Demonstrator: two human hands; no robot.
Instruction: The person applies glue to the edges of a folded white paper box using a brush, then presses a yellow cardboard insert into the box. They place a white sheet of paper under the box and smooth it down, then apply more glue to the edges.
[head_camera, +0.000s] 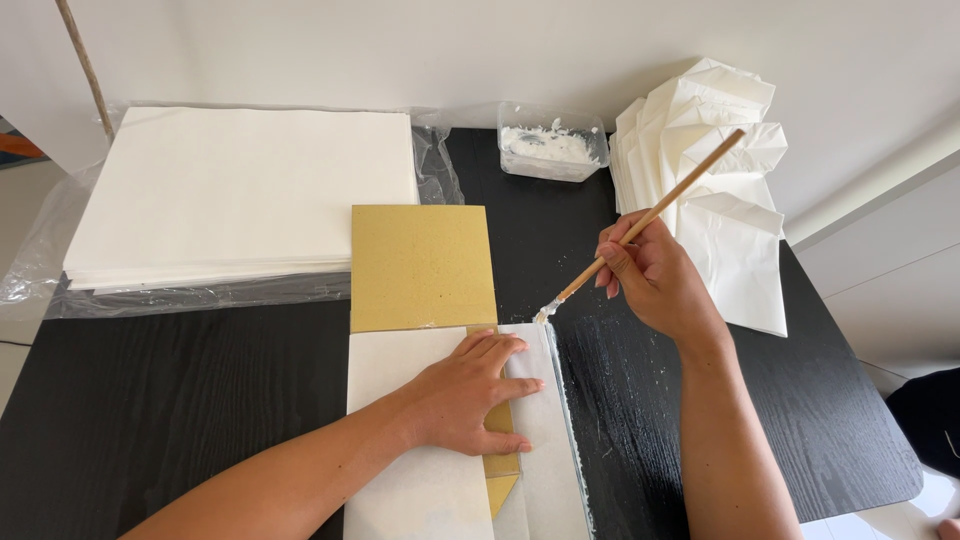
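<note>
The left hand (468, 392) lies flat with fingers spread, pressing a white paper sheet (420, 470) folded over a tan cardboard template (422, 265) on the black desk (170, 400). The right hand (655, 280), closed around a wooden brush (650, 218), holds its paste-laden tip just beyond the left fingertips at the sheet's edge. A paste tub (552, 142) and folded paper bags (720, 200) lie beyond the right hand.

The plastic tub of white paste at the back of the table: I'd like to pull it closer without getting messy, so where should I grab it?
Grip the plastic tub by its two short outer walls, coming from above and the front. It sits upright and open-topped with paste smeared inside, so keep your fingers on the clear outside. The right hand is probably nearest, though it holds the brush.
</note>
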